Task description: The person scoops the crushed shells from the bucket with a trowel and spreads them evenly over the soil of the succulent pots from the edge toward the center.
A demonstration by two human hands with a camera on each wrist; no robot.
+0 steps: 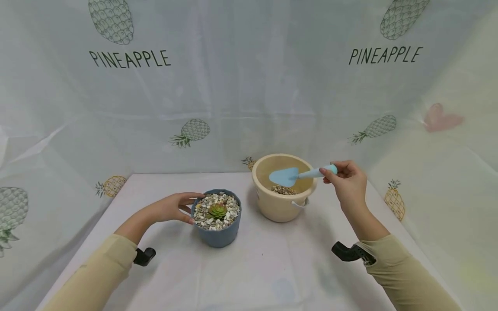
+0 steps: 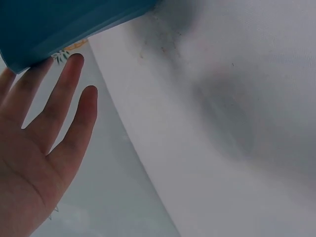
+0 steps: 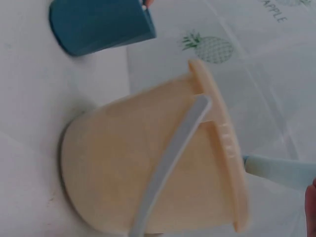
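Observation:
My right hand (image 1: 348, 183) pinches the handle end of a light blue trowel (image 1: 285, 176) between thumb and fingers. Its blade, with nothing on it, hangs over the mouth of a beige bucket (image 1: 281, 209). Small gravel (image 1: 282, 189) lies in the bottom of the bucket. To the left stands a blue flower pot (image 1: 218, 238) filled with pale stones around a green succulent (image 1: 217, 211). My left hand (image 1: 173, 208) rests against the pot's left side, thumb and forefinger at the rim. Its other fingers look straight and spread in the left wrist view.
Both containers stand upright on a white-covered table (image 1: 249, 276). A pineapple-print sheet (image 1: 241, 86) hangs behind and at both sides. The bucket's white handle (image 3: 170, 165) hangs down its side. Black wrist straps (image 1: 352, 252) show at the sleeves.

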